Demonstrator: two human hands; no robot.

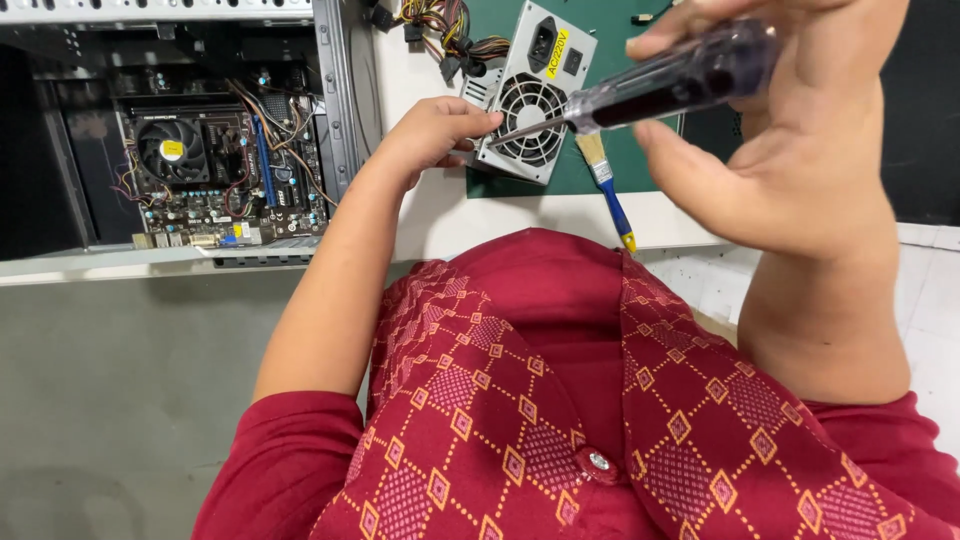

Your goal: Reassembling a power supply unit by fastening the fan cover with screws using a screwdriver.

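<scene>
R hand [790, 150] gripping screwdriver [660, 88], L hand [432, 132] on power supply [530, 100]

An open computer case [200, 130] lies on its side at the left of the counter [440, 215], with the motherboard [215, 170] inside it and a cooling fan [170, 150] on the board's left part. To the right of the case, a power supply unit [530, 95] rests on a mat [610, 20], its cable bundle [450, 30] trailing behind it to the left. The left hand [435, 130] touches the unit's left edge. The right hand [790, 130], raised nearer the camera, holds a screwdriver [670, 85] whose tip points left over the unit's fan grille. A brush [605, 180] lies just right of the unit, reaching the counter's near edge.
</scene>
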